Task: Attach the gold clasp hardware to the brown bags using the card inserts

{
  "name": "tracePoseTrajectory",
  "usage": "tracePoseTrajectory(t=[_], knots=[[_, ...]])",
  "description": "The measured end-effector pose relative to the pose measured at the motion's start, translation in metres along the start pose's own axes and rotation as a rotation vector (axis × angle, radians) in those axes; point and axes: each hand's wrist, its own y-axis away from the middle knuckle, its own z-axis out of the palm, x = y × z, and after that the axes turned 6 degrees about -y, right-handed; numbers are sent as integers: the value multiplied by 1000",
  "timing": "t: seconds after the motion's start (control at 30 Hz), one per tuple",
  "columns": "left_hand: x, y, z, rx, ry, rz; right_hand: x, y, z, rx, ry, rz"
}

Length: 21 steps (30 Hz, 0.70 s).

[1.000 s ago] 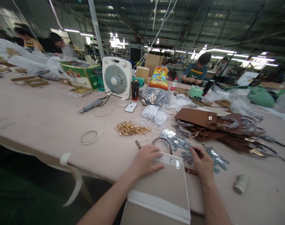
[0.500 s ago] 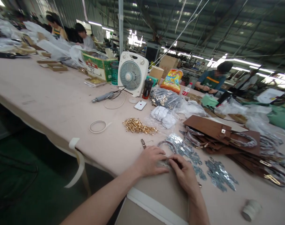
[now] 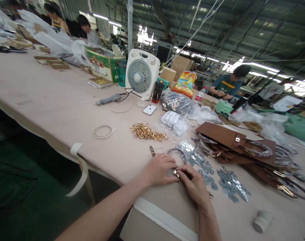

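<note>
Left hand (image 3: 161, 169) lies flat, loosely spread, on the panel (image 3: 172, 196) under both hands; right hand (image 3: 195, 184) pinches a clip (image 3: 176, 173) beside the left thumb. A loose pinch could skew or drop it.

Well beyond the fingers (image 3: 187, 169) and to their left stands a white plastic box fan (image 3: 139, 76) with a round grille, a dark tumbler with a reddish base (image 3: 157, 91) just beside it, and a white rectangular smartphone (image 3: 149, 109) lying nearer. Left of the fan sits a green-and-white printed cardboard carton (image 3: 100, 66). Farther ahead of the fingers are a shiny yellow-and-orange plastic packet (image 3: 184, 83) and a clear red-labelled bottle (image 3: 200, 94); to their far right, a person in a dark apron (image 3: 225, 85) bends forward.
</note>
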Motion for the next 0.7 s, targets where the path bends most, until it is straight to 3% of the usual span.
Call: tracePoseTrajectory(t=[0.5, 0.7], knots=[[1, 0, 2, 20, 8, -7, -1, -2, 4, -4, 74, -48], [3, -2, -3, 15, 8, -10, 6, 1, 12, 88, 130, -79]])
